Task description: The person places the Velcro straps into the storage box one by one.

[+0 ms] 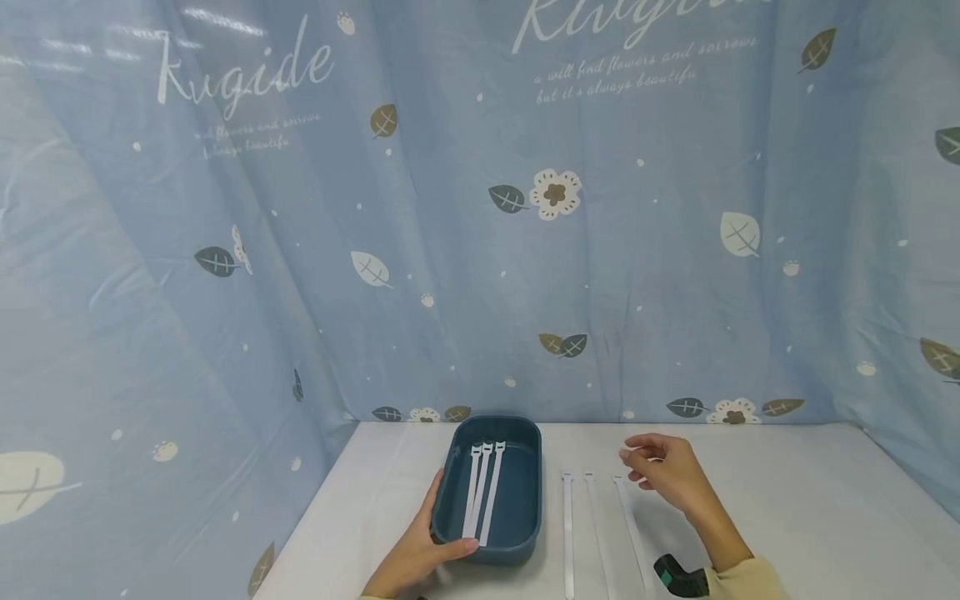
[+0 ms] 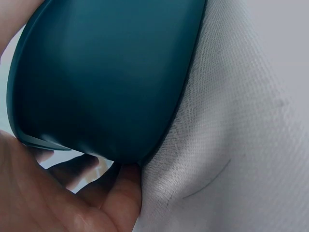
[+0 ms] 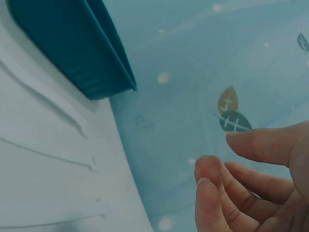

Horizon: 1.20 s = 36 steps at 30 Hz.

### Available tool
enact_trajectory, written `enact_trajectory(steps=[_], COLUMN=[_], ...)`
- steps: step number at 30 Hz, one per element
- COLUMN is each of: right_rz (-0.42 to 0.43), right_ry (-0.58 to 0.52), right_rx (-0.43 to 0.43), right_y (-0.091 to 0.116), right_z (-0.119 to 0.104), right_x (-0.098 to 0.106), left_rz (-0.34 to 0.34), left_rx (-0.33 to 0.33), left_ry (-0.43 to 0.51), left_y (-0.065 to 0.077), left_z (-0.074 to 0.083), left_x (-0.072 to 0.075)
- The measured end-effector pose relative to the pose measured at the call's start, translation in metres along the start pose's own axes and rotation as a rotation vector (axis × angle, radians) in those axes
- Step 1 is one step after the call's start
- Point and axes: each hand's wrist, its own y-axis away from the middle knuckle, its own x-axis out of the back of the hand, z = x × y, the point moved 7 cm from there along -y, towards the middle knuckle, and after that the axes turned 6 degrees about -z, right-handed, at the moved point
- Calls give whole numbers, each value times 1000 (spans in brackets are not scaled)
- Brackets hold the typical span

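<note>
A dark teal rectangular plastic bin (image 1: pixel 528 500) sits on the table, three white strap-like ties (image 1: pixel 491 496) with slotted heads lying lengthwise inside. My left hand (image 1: pixel 423 537) grips its near left corner, thumb on the rim and fingers along the outer wall; in the left wrist view the fingers (image 2: pixel 128 188) reach under the bin's edge. Right of the bin, three more white ties (image 1: pixel 567 533) lie side by side on the tabletop. Just above the head of the rightmost tie hovers my right hand (image 1: pixel 667 471), its fingers loosely bent and nothing between thumb and fingertips.
A white cloth covers the table (image 1: pixel 810 483). Behind and at the left hangs a light blue curtain (image 1: pixel 450 208) with leaf and flower prints. On the right wrist is a black strapped device (image 1: pixel 681 577).
</note>
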Motion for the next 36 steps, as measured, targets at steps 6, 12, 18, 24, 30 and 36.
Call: enact_trajectory(steps=[6, 12, 18, 24, 30, 36], right_rz=[4, -1, 6, 14, 14, 3], right_ry=[-7, -16, -15, 2, 2, 15], right_rx=[-40, -38, -61, -81, -78, -88], right_y=[3, 3, 2, 1, 0, -1], right_z=[13, 19, 28, 39, 44, 51], right_x=[2, 1, 1, -2, -4, -7], left_rz=[2, 8, 11, 25, 29, 31], left_rx=[-2, 13, 0, 21, 27, 33], left_ry=[-5, -15, -6, -23, -26, -38], left_y=[2, 2, 1, 2, 1, 0], left_z=[1, 2, 3, 1, -2, -3], left_x=[-1, 0, 1, 1, 0, 0])
